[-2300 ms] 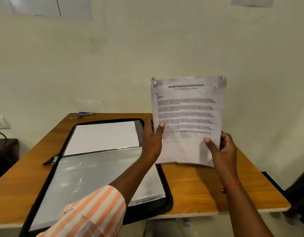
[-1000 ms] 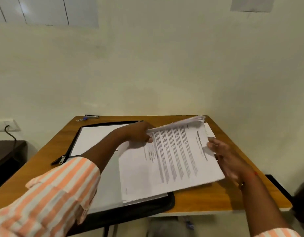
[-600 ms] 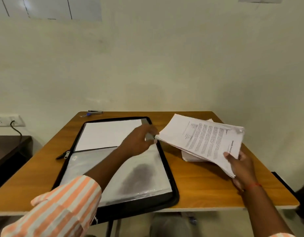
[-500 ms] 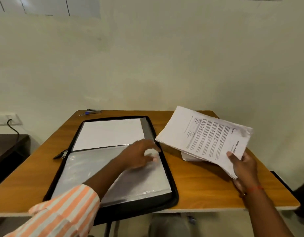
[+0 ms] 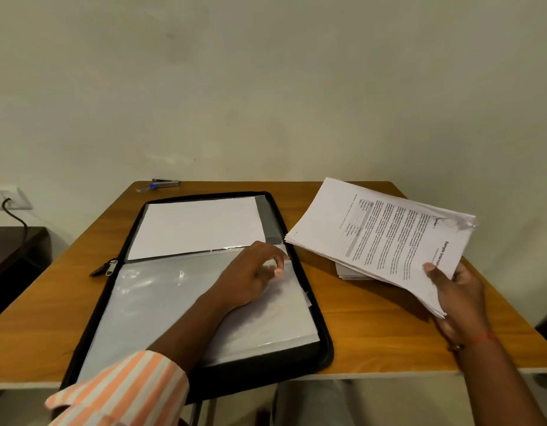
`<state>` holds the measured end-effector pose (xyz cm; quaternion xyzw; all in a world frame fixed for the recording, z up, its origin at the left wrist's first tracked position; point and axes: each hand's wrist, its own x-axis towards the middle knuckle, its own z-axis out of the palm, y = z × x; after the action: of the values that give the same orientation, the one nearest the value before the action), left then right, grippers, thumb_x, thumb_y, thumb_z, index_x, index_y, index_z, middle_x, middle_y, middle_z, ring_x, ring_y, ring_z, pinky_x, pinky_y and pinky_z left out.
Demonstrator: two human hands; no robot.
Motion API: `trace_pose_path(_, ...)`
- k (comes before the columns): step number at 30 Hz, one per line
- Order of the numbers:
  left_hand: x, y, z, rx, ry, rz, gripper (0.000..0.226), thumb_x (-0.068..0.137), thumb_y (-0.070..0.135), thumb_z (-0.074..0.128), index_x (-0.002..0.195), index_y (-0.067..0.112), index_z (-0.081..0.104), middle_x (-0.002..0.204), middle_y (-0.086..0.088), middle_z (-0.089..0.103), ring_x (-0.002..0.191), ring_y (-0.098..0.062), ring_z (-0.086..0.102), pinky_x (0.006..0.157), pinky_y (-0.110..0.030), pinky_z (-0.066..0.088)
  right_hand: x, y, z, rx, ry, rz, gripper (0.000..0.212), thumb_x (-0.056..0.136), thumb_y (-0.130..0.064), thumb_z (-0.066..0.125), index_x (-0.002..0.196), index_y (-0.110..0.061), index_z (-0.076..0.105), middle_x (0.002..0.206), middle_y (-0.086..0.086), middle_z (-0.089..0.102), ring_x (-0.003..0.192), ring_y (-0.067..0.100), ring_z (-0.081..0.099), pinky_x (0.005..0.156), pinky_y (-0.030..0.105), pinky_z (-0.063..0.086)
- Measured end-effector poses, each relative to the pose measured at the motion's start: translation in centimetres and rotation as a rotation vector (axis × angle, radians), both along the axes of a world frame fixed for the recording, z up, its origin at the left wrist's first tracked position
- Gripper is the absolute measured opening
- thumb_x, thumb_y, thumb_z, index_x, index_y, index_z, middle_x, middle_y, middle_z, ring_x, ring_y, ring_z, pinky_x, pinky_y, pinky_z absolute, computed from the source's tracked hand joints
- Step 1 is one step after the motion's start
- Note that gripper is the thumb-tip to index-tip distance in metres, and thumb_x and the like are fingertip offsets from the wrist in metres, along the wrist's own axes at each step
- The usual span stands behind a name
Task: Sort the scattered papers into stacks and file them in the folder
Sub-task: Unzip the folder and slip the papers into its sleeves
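Left hand (image 5: 250, 273) fingers were drawn in since the previous frame and rested loosely bent, grasping nothing, on the sleeve (image 5: 161, 302) of the folder (image 5: 326, 342). Papers (image 5: 373, 238) were gripped by the right hand (image 5: 460, 296), raised right of the folder.

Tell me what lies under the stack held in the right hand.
A second pile of papers rests on the table beneath the held stack; only its near edge shows, the rest is covered.
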<state>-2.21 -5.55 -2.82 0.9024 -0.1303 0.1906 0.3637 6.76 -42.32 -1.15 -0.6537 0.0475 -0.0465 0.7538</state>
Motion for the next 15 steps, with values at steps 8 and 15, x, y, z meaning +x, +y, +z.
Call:
trace_pose_path(8, -0.1, 0.1, -0.2, -0.031, 0.009, 0.006, 0.013, 0.099, 0.025, 0.056, 0.098, 0.031, 0.067, 0.103, 0.018, 0.065, 0.105, -0.016, 0.056, 0.092, -0.038, 0.045, -0.8, -1.3, -0.3, -0.037, 0.040, 0.070, 0.030, 0.090, -0.009, 0.068, 0.115, -0.027, 0.068, 0.113, 0.000, 0.075, 0.096, 0.024, 0.075, 0.074, 0.043, 0.063)
trace_pose_path(15, 0.0, 0.1, -0.4, -0.023, 0.014, 0.017, 0.014, 0.098, 0.015, 0.063, 0.098, 0.027, 0.070, 0.104, 0.016, 0.057, 0.106, -0.012, 0.051, 0.092, -0.031, 0.045, -1.3, -2.6, 0.4, -0.088, 0.105, 0.174, 0.030, 0.094, -0.005, 0.064, 0.122, -0.018, 0.066, 0.113, 0.006, 0.075, 0.094, 0.029, 0.075, 0.076, 0.047, 0.062)
